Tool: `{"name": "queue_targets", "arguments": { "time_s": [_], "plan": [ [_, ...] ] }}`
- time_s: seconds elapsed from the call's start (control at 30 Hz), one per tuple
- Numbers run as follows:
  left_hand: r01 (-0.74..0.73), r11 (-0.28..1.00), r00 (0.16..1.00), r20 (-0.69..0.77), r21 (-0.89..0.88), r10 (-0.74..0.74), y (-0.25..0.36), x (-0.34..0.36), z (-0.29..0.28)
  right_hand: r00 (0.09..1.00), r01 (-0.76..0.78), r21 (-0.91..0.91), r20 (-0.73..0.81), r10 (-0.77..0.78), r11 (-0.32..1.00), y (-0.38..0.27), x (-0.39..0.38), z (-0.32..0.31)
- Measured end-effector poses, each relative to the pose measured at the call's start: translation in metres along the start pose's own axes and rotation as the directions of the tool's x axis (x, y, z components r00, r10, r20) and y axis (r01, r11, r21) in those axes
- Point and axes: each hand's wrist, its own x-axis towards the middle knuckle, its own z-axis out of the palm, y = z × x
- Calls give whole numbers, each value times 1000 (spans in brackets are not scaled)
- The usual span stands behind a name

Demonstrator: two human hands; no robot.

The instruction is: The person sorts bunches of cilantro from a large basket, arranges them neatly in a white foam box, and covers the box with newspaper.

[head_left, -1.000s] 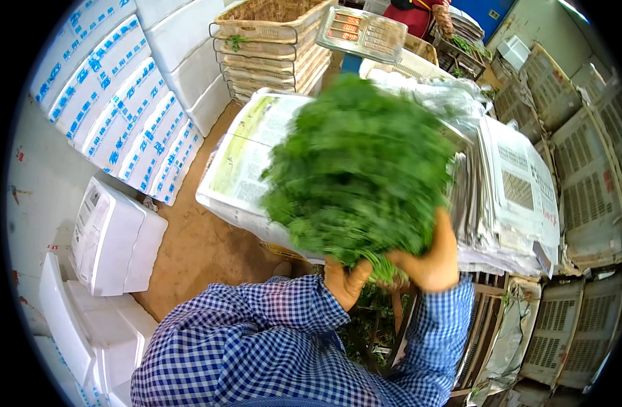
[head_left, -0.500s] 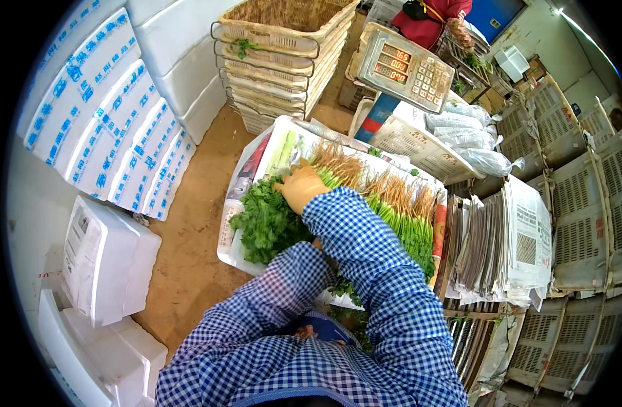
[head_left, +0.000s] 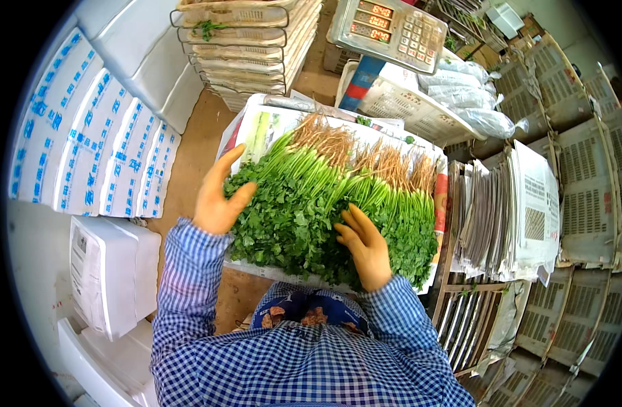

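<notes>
A thick layer of leafy green herbs [head_left: 311,203] with pale brown roots [head_left: 365,152] lies in a white box lined with newspaper [head_left: 256,122]; the roots point away from me. My left hand [head_left: 216,197] rests open at the left edge of the herbs, fingers spread and thumb against the leaves. My right hand [head_left: 365,244] lies flat on the leaves near the front of the box, fingers apart, holding nothing. Both forearms wear blue checked sleeves.
A weighing scale [head_left: 392,27] stands behind the box on a white crate [head_left: 406,108]. Stacked wicker baskets [head_left: 250,41] are at the back. White foam boxes [head_left: 100,136] line the left. A pile of newspapers [head_left: 514,210] and plastic crates [head_left: 582,163] fill the right.
A second ago both hands carried a large herb bunch. It now lies in the box, and both hands rest open on the leaves.
</notes>
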Motion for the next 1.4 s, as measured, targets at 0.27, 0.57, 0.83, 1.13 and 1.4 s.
{"name": "queue_targets", "arguments": {
  "time_s": [0.27, 0.57, 0.83, 1.13, 1.4],
  "plan": [
    [-49, 942, 967, 251, 331, -38, -54, 19, 60, 962, -259, 54, -70, 262, 964, 3, 67, 22],
    [287, 956, 940, 210, -67, -268, -20, 10, 72, 978, -170, 31, -118, 172, 985, 6, 99, 38],
    [409, 902, 904, -191, 136, -382, -50, -33, 92, 979, -157, -776, -206, -9, 611, -25, 75, 28],
    [357, 914, 932, -143, 194, -334, -61, -34, 86, 993, -80, -827, -112, -24, 556, 8, 90, 3],
    [359, 933, 932, -65, 35, -356, -44, -26, 85, 967, -248, -674, -220, 131, 696, -15, 102, 16]
  ]
}}
